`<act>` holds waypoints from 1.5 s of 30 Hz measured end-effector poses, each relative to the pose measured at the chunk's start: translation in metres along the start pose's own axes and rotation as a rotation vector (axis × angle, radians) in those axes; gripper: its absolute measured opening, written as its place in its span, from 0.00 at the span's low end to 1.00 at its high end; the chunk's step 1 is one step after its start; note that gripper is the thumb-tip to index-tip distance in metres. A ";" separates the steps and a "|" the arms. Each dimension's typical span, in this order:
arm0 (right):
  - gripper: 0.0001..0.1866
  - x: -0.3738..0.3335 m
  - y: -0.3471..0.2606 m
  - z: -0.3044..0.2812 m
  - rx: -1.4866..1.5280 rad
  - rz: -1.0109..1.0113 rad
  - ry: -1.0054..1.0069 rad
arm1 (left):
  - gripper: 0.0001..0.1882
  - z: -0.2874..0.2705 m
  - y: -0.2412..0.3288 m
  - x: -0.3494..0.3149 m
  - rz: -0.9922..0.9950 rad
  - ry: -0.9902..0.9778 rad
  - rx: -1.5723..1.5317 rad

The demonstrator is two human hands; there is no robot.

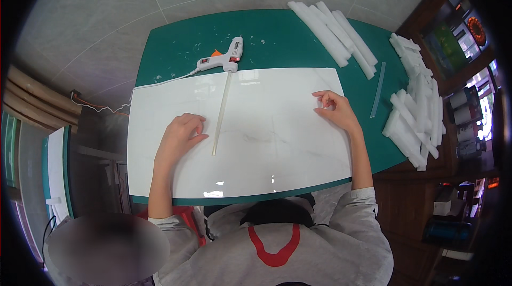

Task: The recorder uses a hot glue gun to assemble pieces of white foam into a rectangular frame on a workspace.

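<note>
My left hand [182, 134] rests over the left part of a glossy white board [272, 126], its fingers loosely curled and the thumb apart. Nothing shows in it. Over the board's right part is my right hand [337, 110], fingers bent with a gap between thumb and forefinger, also without anything visible in its grasp. A white hot glue gun [220, 61] with an orange trigger lies on its side at the board's far edge. From its body a long, translucent glue stick [220, 118] runs toward me across the board, to the right of my left hand.
The board lies on a green table mat [266, 40] with glue scraps. White foam strips [336, 32] lie at the far right, and more foam pieces [418, 110] are piled at the right edge. A second clear stick [378, 91] lies between. The gun's cord [160, 82] trails left.
</note>
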State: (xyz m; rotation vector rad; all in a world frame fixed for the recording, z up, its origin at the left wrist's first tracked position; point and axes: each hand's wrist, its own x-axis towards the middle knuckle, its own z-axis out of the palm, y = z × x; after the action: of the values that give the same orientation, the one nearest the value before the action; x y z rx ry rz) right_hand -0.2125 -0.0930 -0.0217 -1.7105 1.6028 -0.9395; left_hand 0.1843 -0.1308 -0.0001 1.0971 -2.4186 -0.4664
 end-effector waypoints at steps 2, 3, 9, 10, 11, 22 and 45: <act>0.14 0.000 0.002 0.000 0.010 -0.009 0.000 | 0.14 0.000 0.000 0.000 -0.002 -0.008 0.002; 0.14 0.000 0.002 0.000 0.020 -0.018 -0.001 | 0.14 -0.001 -0.001 0.000 0.008 -0.010 0.010; 0.14 0.000 -0.001 -0.001 0.021 -0.015 -0.035 | 0.15 0.001 -0.002 -0.001 0.015 0.004 0.012; 0.14 0.000 -0.001 0.000 0.021 -0.014 -0.034 | 0.15 0.001 -0.002 -0.001 0.011 0.010 0.018; 0.14 0.000 -0.001 0.000 0.020 -0.029 -0.025 | 0.15 0.001 -0.002 -0.001 0.011 0.009 0.018; 0.16 -0.001 -0.003 0.000 0.021 -0.036 -0.018 | 0.16 0.002 -0.002 -0.001 0.020 0.004 0.027; 0.15 0.002 0.004 0.002 -0.020 -0.047 0.254 | 0.11 0.002 -0.002 0.000 0.068 0.059 0.064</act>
State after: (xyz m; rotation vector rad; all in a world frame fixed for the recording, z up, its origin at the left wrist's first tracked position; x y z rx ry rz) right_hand -0.2130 -0.0951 -0.0256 -1.7025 1.7424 -1.2083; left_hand 0.1851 -0.1320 -0.0026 1.0360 -2.4251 -0.3323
